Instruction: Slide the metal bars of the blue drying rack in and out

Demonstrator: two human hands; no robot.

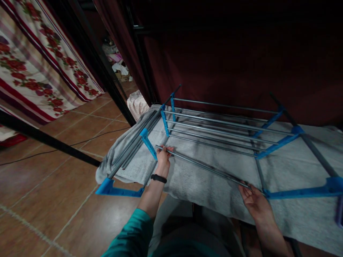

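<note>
A rack frame of grey metal rods and blue plastic brackets [278, 144] lies on a grey towel [214, 182]. My left hand [163, 159], with a black band at the wrist, is closed on the left end of a loose grey rod [203, 166]. My right hand [254, 200] holds the same rod's right end, fingers curled under it, close to a blue bracket [302, 192]. The rod runs slantwise across the front of the frame, just right of a blue side bracket [148, 142].
Several loose rods [134, 144] lie bundled at the towel's left edge. A blue foot piece [118, 191] points onto the brown tiled floor [53, 185]. Dark red curtains hang behind, a black pole [48, 141] crosses left, a flowered cloth [40, 60] hangs far left.
</note>
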